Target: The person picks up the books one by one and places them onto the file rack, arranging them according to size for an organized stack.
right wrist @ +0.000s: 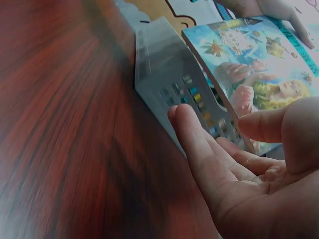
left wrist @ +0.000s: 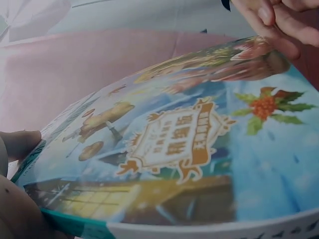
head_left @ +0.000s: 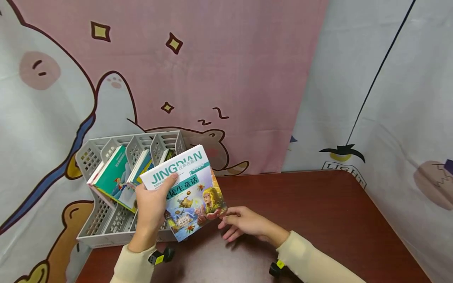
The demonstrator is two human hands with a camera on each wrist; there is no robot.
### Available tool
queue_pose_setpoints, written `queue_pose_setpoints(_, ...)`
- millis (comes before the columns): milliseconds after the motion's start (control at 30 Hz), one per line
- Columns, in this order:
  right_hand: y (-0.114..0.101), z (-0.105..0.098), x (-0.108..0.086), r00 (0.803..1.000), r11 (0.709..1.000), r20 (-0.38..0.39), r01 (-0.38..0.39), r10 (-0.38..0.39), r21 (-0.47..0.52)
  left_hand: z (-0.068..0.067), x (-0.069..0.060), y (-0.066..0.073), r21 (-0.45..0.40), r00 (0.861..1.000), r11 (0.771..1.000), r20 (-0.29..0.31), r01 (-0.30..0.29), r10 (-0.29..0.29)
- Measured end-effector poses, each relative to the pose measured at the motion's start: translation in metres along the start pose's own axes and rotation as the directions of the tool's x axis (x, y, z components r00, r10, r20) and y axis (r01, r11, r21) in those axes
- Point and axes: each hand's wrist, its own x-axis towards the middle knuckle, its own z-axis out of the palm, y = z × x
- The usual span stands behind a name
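Observation:
My left hand [head_left: 152, 206] grips a children's book [head_left: 191, 196] by its left side, thumb across the front cover. The cover has green lettering, a blond-haired figure and red berries; it also fills the left wrist view. By the book's lower right corner is my right hand [head_left: 247, 224], its fingers loosely extended and the thumb close to the corner. In the right wrist view that thumb [right wrist: 261, 125] overlaps the book's edge; whether it touches is hard to tell. Behind the book stands a light grey slotted storage basket [head_left: 106, 239] with dividers.
Several books, including a green one [head_left: 111, 173], lean in the basket's compartments at the left. The reddish-brown wooden table [head_left: 301, 204] extends to the right. A printed curtain [head_left: 247, 78] hangs behind the table.

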Motion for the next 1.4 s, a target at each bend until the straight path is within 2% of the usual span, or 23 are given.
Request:
queue_pose_setpoints(200,-0.008,0.03,0.025,1.0,1.0,-0.017,0.019,-0.02,-0.003,-0.027,-0.002,0.011,0.023,0.995,0.998,-0.083,-0.052,0.054)
queue_pose_setpoints(400,-0.011,0.059,0.051,0.997,0.999,-0.069,0.033,-0.034,-0.021,-0.051,-0.004,0.019,0.068,0.979,0.991,-0.161,-0.112,0.122)
queue_pose_setpoints(633,-0.009,0.087,0.078,0.987,0.991,-0.137,0.069,-0.084,-0.113,-0.075,-0.001,0.02,0.033,0.958,0.994,-0.264,-0.108,0.113)
queue_pose_setpoints(833,-0.007,0.104,0.091,0.966,0.969,-0.213,0.1,-0.149,-0.228,-0.101,0.0,0.023,0.002,0.925,0.995,-0.367,-0.102,0.096)
queue_pose_setpoints(967,-0.008,0.108,0.094,0.95,0.951,-0.25,0.112,-0.188,-0.289,-0.117,0.001,0.024,-0.01,0.893,0.994,-0.441,-0.108,0.093)
queue_pose_setpoints(1067,-0.009,0.108,0.094,0.947,0.944,-0.255,0.11,-0.195,-0.312,-0.129,0.003,0.024,-0.022,0.869,0.992,-0.484,-0.128,0.101)
queue_pose_setpoints(1300,-0.009,0.108,0.095,0.947,0.924,-0.246,0.106,-0.206,-0.368,-0.153,0.007,0.029,-0.08,0.842,0.979,-0.528,-0.185,0.116)
queue_pose_setpoints(1400,-0.009,0.107,0.096,0.946,0.911,-0.24,0.106,-0.215,-0.399,-0.161,0.008,0.034,-0.069,0.819,0.977,-0.559,-0.203,0.131)
